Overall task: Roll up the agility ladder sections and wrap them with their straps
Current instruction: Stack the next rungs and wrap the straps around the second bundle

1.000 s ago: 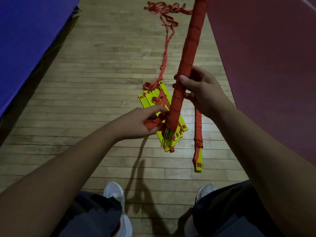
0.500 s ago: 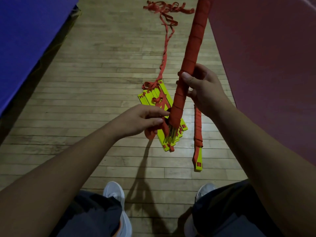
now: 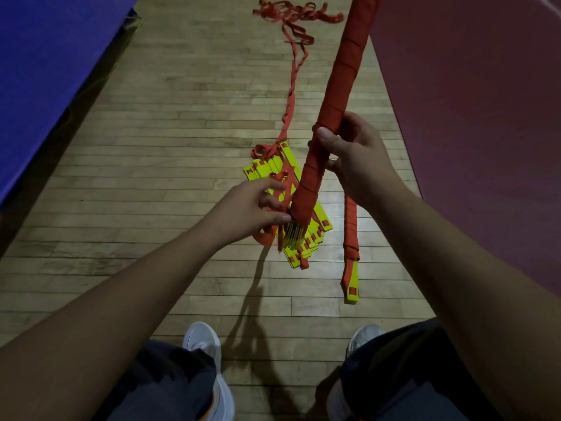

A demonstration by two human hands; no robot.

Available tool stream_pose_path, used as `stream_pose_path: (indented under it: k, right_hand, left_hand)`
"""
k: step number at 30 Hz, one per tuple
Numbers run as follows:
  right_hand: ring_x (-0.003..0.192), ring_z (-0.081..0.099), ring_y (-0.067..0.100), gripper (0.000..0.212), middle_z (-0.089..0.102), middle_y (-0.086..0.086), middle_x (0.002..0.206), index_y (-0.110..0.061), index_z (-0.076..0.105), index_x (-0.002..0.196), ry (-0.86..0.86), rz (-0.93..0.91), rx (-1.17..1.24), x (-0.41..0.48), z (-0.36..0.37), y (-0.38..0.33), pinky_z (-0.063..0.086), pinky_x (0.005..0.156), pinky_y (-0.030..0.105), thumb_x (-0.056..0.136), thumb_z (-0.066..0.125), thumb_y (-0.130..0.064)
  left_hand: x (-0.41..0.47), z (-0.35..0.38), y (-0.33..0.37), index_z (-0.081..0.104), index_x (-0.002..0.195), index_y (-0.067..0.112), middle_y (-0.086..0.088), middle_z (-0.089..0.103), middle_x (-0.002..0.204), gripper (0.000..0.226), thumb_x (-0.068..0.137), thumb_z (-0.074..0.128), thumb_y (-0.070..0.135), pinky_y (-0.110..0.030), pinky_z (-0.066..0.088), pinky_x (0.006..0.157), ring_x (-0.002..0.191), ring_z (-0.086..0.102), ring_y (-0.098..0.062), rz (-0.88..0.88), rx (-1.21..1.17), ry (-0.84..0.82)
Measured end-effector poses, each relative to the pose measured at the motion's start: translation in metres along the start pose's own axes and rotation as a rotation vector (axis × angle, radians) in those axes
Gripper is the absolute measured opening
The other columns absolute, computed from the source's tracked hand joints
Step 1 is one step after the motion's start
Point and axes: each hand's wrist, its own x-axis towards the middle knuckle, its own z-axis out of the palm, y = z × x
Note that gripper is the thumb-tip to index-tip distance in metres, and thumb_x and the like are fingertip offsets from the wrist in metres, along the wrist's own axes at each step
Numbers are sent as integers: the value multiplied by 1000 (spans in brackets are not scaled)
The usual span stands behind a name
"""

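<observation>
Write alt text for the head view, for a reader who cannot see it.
A person's right hand grips a long ladder bundle wound in orange strap, while the left hand pinches the strap end at its lower tip. More yellow rungs and loose strap lie on the wooden floor below.

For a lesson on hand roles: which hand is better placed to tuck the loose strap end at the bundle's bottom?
Left, probably: left hand pinches the strap end at the bundle base; right hand grips higher up.
</observation>
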Motion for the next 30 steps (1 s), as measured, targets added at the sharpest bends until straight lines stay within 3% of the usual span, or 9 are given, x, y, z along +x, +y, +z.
stream_pose_path:
  k: [3, 6, 11, 15, 18, 22, 25, 27, 30]
  right_hand:
    - [95, 67, 25, 32, 59, 9, 110, 0, 54, 127, 43, -5, -43, 0, 2, 2, 61, 82, 46, 97, 63, -5]
    - [88, 67, 16, 38, 60, 9, 110, 1, 52, 128, 95, -1, -65, 0, 5, 4, 61, 81, 41, 94, 67, -5]
    - [85, 64, 10, 43, 58, -1, 101, -8, 45, 122, 195, 0, -119, 2, 11, 9, 59, 69, 22, 90, 74, -8]
    - [80, 64, 12, 49, 59, 2, 97, -5, 43, 119, 276, 2, -174, 5, 13, 15, 58, 64, 26, 87, 79, -12]
    - [82, 65, 14, 48, 60, 4, 99, -8, 43, 116, 281, 12, -152, 6, 15, 17, 59, 64, 28, 86, 80, -12]
    - [90, 63, 12, 41, 60, 1, 102, -6, 47, 121, 201, -20, -84, 4, 8, 8, 59, 80, 33, 91, 73, -14]
    - [92, 61, 20, 21, 59, 6, 102, -4, 48, 119, 35, -47, 231, 3, -2, -4, 57, 74, 34, 100, 57, -6]
    - [91, 60, 24, 23, 63, 9, 100, -1, 50, 121, -139, 43, 416, 1, -5, -9, 54, 74, 35, 101, 55, -12]
    - [101, 67, 30, 41, 67, 14, 117, 0, 60, 121, -340, 232, 542, -4, -3, -8, 55, 94, 43, 99, 48, -32]
  left_hand:
    - [1, 4, 2, 75, 107, 23, 3, 73, 99, 25, 83, 81, 18, -21, 57, 65, 79, 69, -7, 19, 160, 24]
    - [-1, 8, 2, 74, 105, 24, 8, 68, 93, 24, 84, 81, 19, -5, 46, 59, 80, 62, 3, -3, 233, 84]
    - [-4, 22, 5, 72, 109, 20, 3, 70, 91, 18, 92, 70, 25, -27, 52, 73, 82, 64, -11, 53, 390, 72]
    - [-6, 32, 9, 63, 99, 20, 9, 57, 82, 30, 84, 79, 39, -19, 35, 60, 71, 54, -4, 47, 353, -14]
    - [-5, 34, 9, 63, 98, 23, 13, 55, 79, 33, 77, 85, 36, -20, 32, 58, 71, 51, -4, 26, 321, 46]
    - [-2, 15, 11, 69, 98, 20, 4, 68, 82, 31, 75, 86, 30, -32, 51, 65, 78, 65, -19, 42, 133, -20]
    - [-6, 1, 20, 66, 112, 9, 10, 74, 87, 31, 85, 74, -4, -11, 51, 57, 74, 69, 2, 64, -185, -166]
    - [-9, -3, 23, 64, 113, 8, 13, 76, 87, 36, 85, 67, -14, -8, 50, 61, 76, 70, 4, 58, -310, -247]
    - [-8, -4, 20, 64, 117, 8, 10, 77, 100, 38, 82, 69, -5, -17, 54, 80, 98, 71, -6, 94, -362, -323]
